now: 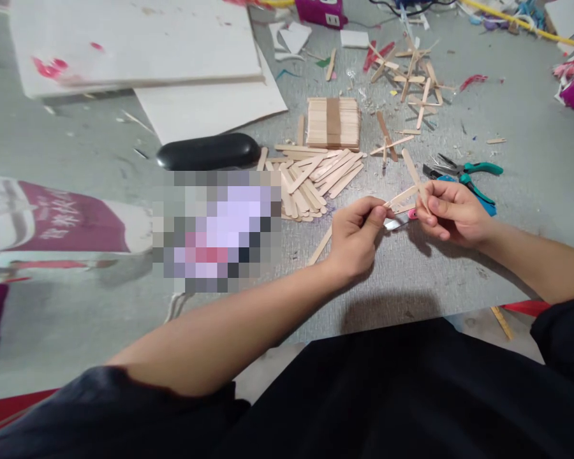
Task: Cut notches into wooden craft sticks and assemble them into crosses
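My left hand point(358, 237) pinches the left end of a thin wooden craft stick between thumb and fingers. The right hand point(454, 213) is closed on a second craft stick point(412, 168), which slants up past its fingertips. Between the hands the two sticks cross near my right fingers; whether they are joined I cannot tell. Below them on the table lies a metal blade point(396, 222) with a pink part beside it, partly hidden by my right hand. Another craft stick point(320, 247) lies at my left wrist.
Loose craft sticks point(310, 182) lie in a pile near a banded bundle point(316, 124). Crossed-stick pieces point(414, 70) sit farther back. Green-handled pliers point(481, 168) lie right, a black case point(208, 152), a blurred-out phone-like object point(224, 223) and a paper cup point(71, 220) left.
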The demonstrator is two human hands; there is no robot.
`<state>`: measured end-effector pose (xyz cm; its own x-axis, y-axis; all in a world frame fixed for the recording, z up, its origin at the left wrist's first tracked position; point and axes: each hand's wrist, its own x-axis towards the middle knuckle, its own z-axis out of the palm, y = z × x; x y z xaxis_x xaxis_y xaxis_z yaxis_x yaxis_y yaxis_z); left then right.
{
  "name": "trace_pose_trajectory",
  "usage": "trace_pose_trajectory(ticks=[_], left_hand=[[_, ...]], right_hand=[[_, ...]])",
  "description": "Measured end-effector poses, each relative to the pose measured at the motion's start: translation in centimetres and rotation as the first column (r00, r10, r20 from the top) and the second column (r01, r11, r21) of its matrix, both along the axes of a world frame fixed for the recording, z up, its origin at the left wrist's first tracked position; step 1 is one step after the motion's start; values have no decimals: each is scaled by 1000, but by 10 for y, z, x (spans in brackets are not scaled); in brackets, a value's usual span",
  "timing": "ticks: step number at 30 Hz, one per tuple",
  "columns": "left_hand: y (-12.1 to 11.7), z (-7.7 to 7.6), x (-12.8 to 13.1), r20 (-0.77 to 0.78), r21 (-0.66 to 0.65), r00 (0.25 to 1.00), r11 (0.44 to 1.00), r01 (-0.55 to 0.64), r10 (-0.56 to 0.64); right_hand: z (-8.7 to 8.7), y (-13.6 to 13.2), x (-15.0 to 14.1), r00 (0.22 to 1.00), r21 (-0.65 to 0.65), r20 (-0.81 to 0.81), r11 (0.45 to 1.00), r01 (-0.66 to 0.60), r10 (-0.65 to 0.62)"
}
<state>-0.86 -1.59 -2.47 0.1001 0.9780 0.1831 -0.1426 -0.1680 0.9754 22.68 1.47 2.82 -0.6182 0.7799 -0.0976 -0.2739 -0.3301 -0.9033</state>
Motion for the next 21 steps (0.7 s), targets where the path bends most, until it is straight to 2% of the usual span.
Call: trace_pose_trajectory(ticks=[6, 12, 17, 21], left_hand=[[1, 0, 0, 16, 16, 1000, 1000, -1, 1], [2, -2, 0, 34, 21, 999, 999, 29, -30], [1, 0, 0, -3, 88, 1000, 996, 3, -3], [0, 1, -1, 2, 89, 1000, 996, 1, -1]], right_hand=[[2, 2, 3, 996, -76, -71, 996, -53, 48], [1, 1, 3, 995, -77, -26, 992, -101, 99], [3, 1, 3, 998, -81, -14, 995, -55, 54], [4, 1, 3, 999, -73, -14, 996, -41, 40]])
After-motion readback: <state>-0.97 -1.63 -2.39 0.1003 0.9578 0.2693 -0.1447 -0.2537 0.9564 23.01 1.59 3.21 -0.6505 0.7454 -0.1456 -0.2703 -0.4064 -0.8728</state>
